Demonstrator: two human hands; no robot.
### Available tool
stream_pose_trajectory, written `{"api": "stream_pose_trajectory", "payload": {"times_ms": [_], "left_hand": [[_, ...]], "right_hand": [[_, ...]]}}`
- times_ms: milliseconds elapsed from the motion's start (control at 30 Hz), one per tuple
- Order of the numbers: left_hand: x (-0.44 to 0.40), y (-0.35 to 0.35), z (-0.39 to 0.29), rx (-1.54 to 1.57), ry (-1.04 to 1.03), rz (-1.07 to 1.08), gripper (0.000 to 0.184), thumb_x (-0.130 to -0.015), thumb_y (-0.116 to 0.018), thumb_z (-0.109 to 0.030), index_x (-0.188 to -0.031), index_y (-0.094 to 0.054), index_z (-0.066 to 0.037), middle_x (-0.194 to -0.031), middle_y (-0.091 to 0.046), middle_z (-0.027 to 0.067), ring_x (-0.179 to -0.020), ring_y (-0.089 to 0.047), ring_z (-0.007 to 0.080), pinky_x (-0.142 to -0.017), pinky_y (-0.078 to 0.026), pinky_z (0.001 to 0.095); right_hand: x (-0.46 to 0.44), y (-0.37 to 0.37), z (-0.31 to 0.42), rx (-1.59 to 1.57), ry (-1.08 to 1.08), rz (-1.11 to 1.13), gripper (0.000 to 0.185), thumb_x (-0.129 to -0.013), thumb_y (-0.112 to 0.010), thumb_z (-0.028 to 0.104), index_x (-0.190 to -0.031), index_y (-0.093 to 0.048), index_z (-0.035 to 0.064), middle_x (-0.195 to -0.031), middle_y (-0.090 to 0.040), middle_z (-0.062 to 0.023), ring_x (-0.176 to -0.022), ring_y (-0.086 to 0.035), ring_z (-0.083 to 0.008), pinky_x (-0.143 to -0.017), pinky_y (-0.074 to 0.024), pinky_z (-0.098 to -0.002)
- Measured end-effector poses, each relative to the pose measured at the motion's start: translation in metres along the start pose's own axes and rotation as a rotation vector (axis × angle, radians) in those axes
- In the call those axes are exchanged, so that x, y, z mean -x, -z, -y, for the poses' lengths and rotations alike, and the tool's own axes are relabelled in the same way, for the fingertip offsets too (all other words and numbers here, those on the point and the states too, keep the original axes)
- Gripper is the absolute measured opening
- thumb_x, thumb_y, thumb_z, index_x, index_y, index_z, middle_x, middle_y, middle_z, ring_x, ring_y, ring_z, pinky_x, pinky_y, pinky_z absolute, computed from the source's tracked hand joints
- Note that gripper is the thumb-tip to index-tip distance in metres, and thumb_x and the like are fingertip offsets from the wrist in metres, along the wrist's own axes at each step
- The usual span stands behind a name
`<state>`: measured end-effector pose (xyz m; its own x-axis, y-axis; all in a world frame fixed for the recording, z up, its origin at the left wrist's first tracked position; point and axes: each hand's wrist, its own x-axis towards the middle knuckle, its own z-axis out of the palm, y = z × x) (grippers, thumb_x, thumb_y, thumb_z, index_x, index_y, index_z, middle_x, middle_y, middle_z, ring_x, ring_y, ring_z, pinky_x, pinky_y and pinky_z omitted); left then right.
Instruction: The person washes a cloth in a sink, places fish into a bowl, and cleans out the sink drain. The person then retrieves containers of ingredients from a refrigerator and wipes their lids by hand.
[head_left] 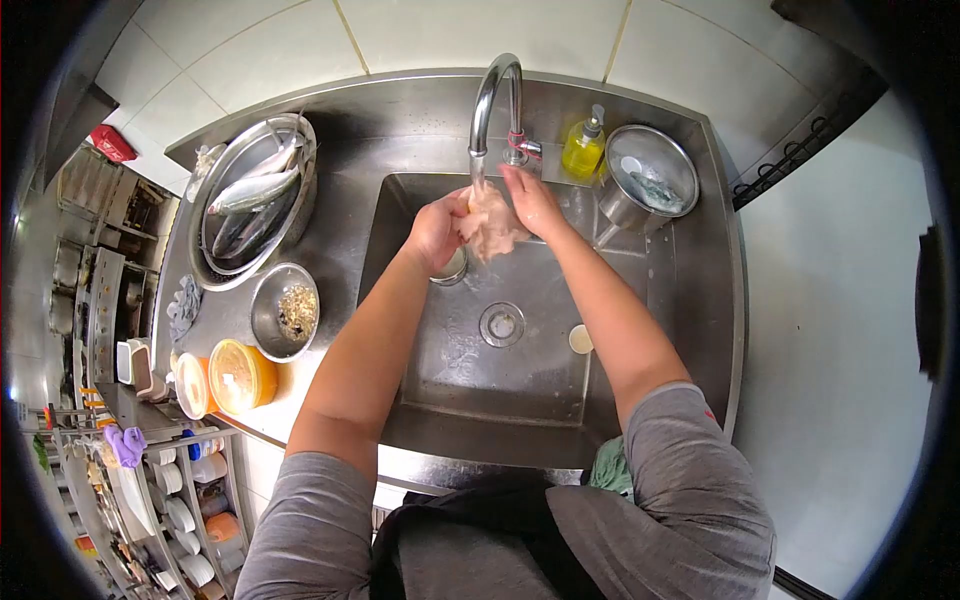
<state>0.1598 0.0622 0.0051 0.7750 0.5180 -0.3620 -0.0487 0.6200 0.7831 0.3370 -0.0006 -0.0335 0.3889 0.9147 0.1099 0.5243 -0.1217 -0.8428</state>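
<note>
Water from the tap (484, 120) runs over a limp, pale pink piece of raw meat (490, 225), perhaps chicken, above the sink (450, 390). My left hand (434, 230) grips its left side, fingers closed round it. Just to the right of the meat, my right hand (533, 203) is stretched out with the palm turned toward it and nothing held. A round metal tin (452, 270) shows partly below my left hand. Lower down in the sink are the drain (502, 325) and a small cream-coloured disc (580, 340).
Left of the sink stand a large metal bowl (308, 190) of whole fish, a smaller bowl (268, 340) with chopped bits, and orange tubs (243, 377). A yellow soap bottle (582, 150) and a metal pot (622, 205) are at the right rear.
</note>
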Motion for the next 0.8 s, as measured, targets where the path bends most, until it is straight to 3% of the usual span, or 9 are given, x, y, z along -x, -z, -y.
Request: {"api": "stream_pose_trajectory", "payload": {"times_ms": [133, 367, 433, 533, 567, 633, 667, 767, 800], "left_hand": [[0.004, 0.005, 0.003, 0.003, -0.074, 0.011, 0.035, -0.09, -0.041, -0.012, -0.123, -0.046, -0.002, -0.114, -0.056, 0.0107, -0.1, -0.057, 0.0202, -0.088, -0.045, 0.0347], [-0.004, 0.016, 0.019, 0.075, -0.093, -0.236, 0.027, -0.093, -0.049, -0.023, -0.11, -0.055, -0.002, -0.096, -0.061, 0.0071, -0.085, -0.06, 0.0157, -0.07, -0.049, 0.0293], [-0.013, 0.013, 0.031, 0.125, -0.078, -0.288, 0.029, -0.093, -0.05, -0.027, -0.107, -0.056, -0.002, -0.094, -0.061, 0.0071, -0.084, -0.06, 0.0157, -0.069, -0.049, 0.0301], [-0.03, 0.011, 0.052, 0.096, -0.178, -0.183, 0.033, -0.094, -0.047, -0.034, -0.107, -0.056, -0.005, -0.094, -0.061, 0.0068, -0.079, -0.06, 0.0153, -0.066, -0.049, 0.0313], [-0.025, -0.003, 0.052, 0.045, -0.111, -0.261, 0.033, -0.095, -0.043, -0.036, -0.104, -0.055, -0.007, -0.09, -0.06, 0.0052, -0.076, -0.059, 0.0151, -0.063, -0.048, 0.0307], [-0.015, -0.028, 0.048, -0.049, 0.02, -0.416, 0.036, -0.097, -0.035, -0.04, -0.097, -0.055, -0.01, -0.081, -0.058, 0.0021, -0.071, -0.057, 0.0148, -0.058, -0.045, 0.0293], [-0.022, -0.016, 0.059, 0.105, 0.016, -0.186, 0.034, -0.096, -0.037, -0.038, -0.098, -0.055, -0.009, -0.084, -0.06, 0.0035, -0.069, -0.057, 0.0154, -0.054, -0.044, 0.03], [-0.019, -0.013, 0.054, -0.01, 0.092, -0.3, 0.034, -0.096, -0.038, -0.038, -0.096, -0.056, -0.01, -0.086, -0.061, 0.005, -0.072, -0.058, 0.0169, -0.057, -0.046, 0.0302], [-0.022, -0.002, 0.058, 0.116, 0.035, -0.263, 0.035, -0.095, -0.038, -0.04, -0.095, -0.056, -0.01, -0.086, -0.061, 0.0062, -0.074, -0.059, 0.0177, -0.058, -0.048, 0.0308]], "right_hand": [[0.008, -0.004, 0.014, -0.32, -0.118, 0.33, 0.038, -0.093, -0.051, 0.036, -0.1, -0.061, -0.0001, -0.089, -0.061, -0.0022, -0.08, -0.052, -0.0078, -0.074, -0.0436, -0.0244], [0.021, -0.029, 0.02, -1.047, -0.187, -0.025, 0.023, -0.085, -0.064, 0.019, -0.098, -0.059, 0.0004, -0.086, -0.061, -0.0011, -0.076, -0.055, -0.0087, -0.068, -0.0442, -0.0234], [0.04, -0.042, 0.053, -0.938, -0.211, -0.121, 0.018, -0.082, -0.066, 0.018, -0.086, -0.06, 0.0014, -0.083, -0.061, -0.0024, -0.076, -0.056, -0.0111, -0.067, -0.0448, -0.0248], [0.049, -0.065, 0.073, -0.278, 0.35, -0.545, 0.033, -0.081, -0.066, 0.023, -0.061, -0.054, -0.0003, -0.063, -0.055, -0.0097, -0.065, -0.054, -0.0122, -0.057, -0.0432, -0.0288], [0.045, -0.063, 0.068, -0.278, 0.347, -0.545, 0.033, -0.081, -0.066, 0.023, -0.061, -0.054, -0.0003, -0.063, -0.055, -0.0097, -0.065, -0.054, -0.0122, -0.057, -0.0432, -0.0288], [0.03, -0.049, 0.05, -0.082, -0.104, -0.482, 0.037, -0.08, -0.066, 0.028, -0.059, -0.056, 0.0006, -0.057, -0.056, -0.014, -0.055, -0.057, -0.026, -0.052, -0.0432, -0.0361], [0.028, -0.044, 0.047, -0.257, -0.13, -0.561, 0.038, -0.079, -0.067, 0.03, -0.059, -0.055, 0.0, -0.052, -0.054, -0.0146, -0.047, -0.053, -0.027, -0.048, -0.0398, -0.0389], [0.034, -0.054, 0.048, -0.47, -0.254, -0.476, 0.037, -0.079, -0.067, 0.028, -0.059, -0.055, -0.0005, -0.054, -0.053, -0.0176, -0.047, -0.052, -0.028, -0.049, -0.0403, -0.0394], [0.042, -0.063, 0.055, -0.259, -0.008, -0.528, 0.034, -0.079, -0.066, 0.025, -0.059, -0.056, 0.0002, -0.056, -0.054, -0.0185, -0.048, -0.051, -0.0311, -0.052, -0.0404, -0.0401]]}}
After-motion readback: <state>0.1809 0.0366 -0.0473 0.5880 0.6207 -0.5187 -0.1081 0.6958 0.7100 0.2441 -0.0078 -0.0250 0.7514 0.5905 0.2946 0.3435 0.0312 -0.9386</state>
